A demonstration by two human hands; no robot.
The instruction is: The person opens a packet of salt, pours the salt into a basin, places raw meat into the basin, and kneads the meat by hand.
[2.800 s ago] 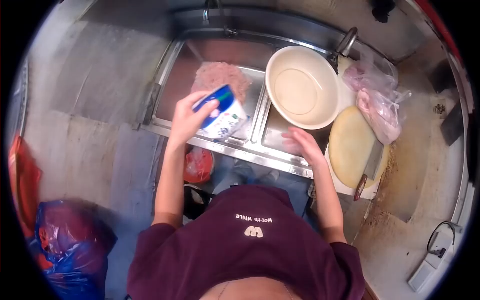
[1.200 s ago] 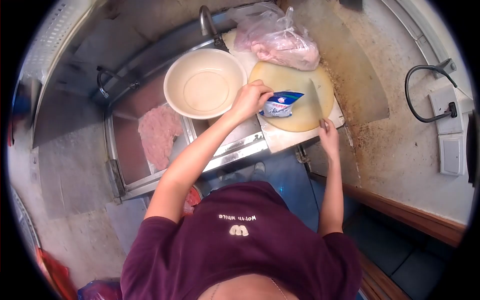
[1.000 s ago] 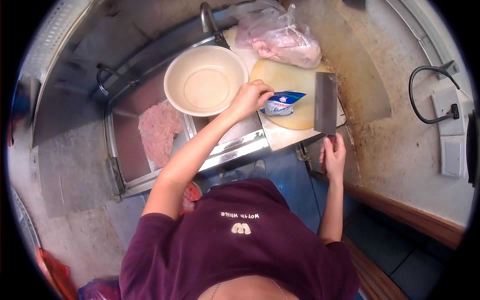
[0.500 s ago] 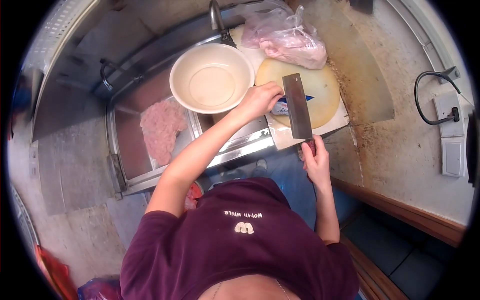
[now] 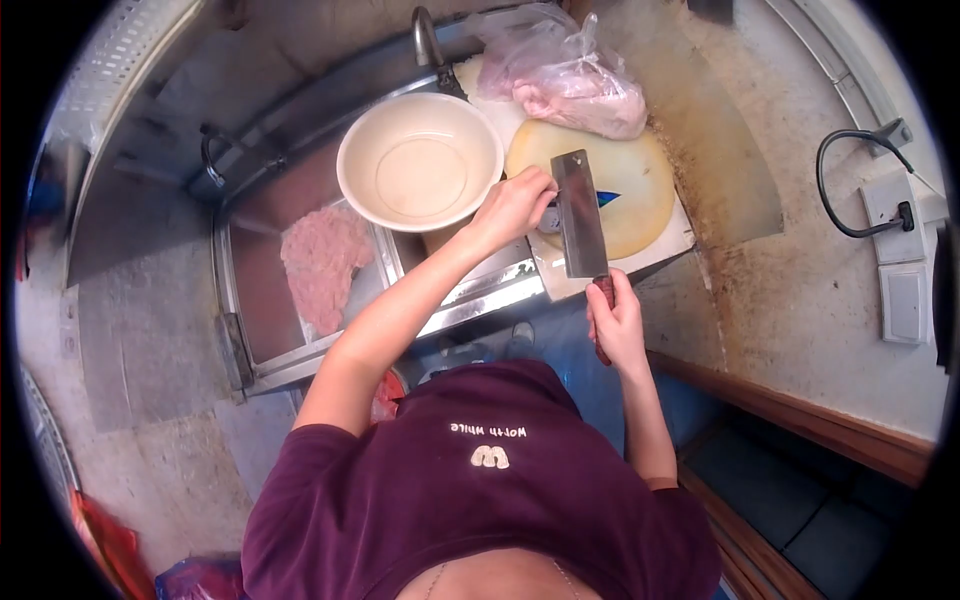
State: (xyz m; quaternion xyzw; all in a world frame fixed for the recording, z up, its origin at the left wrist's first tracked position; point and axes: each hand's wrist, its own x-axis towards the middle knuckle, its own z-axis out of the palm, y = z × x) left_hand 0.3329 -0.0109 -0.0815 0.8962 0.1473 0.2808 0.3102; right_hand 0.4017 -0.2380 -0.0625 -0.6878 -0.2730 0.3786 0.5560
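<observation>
Passing crumpled red plastic [image 5: 108, 530] at the lower left, then travelling right into the metal sink [image 5: 470, 298] — and spotting a pink, fleshy heap [image 5: 325, 265] lying in its left basin, near a dark tap [image 5: 210, 158] standing at the back. Crossing next to the wide cream bowl [image 5: 420, 170], sitting across the right basin with a taller tap [image 5: 424, 40] rising behind. Now meeting the left hand [image 5: 514, 212], reaching past the bowl's near side and pinching the left end of a blue-and-white packet [image 5: 606, 199]. Finding that packet over the round yellowish board [image 5: 645, 185], mostly hiding behind the cleaver [image 5: 582, 215] — showing only a pale bit to the left of the blade and a blue tip to the right. Failing to make out any contact between blade and packet. Dropping lower to the right hand [image 5: 616, 320], wrapping firmly around the reddish handle, staying apart from the left. Seeing a clear plastic bag [image 5: 580, 90] of pink meat slumping at the board's far edge. Ending rightward on a black plug [image 5: 906, 215], sitting in the white wall socket [image 5: 884, 200].
</observation>
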